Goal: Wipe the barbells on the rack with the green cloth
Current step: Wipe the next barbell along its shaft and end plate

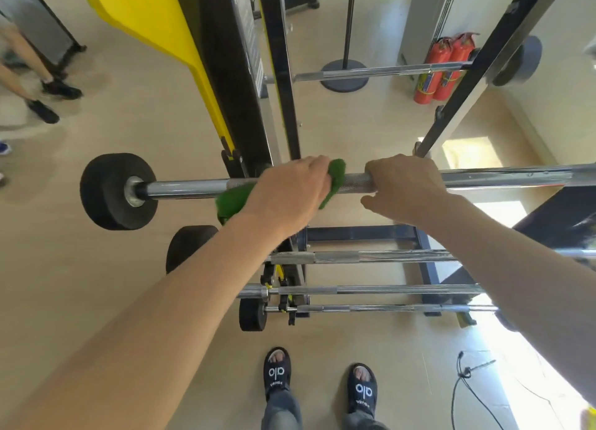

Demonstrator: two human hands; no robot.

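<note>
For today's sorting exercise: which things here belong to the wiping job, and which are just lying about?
Job: green cloth, left hand, right hand, top barbell, lower barbells.
Lying about: fire extinguishers, floor cable, round stand base.

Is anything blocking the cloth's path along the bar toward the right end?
Yes. The right hand grips the same barbell just right of the green cloth held by the left hand; beyond it the bar looks bare.
</note>
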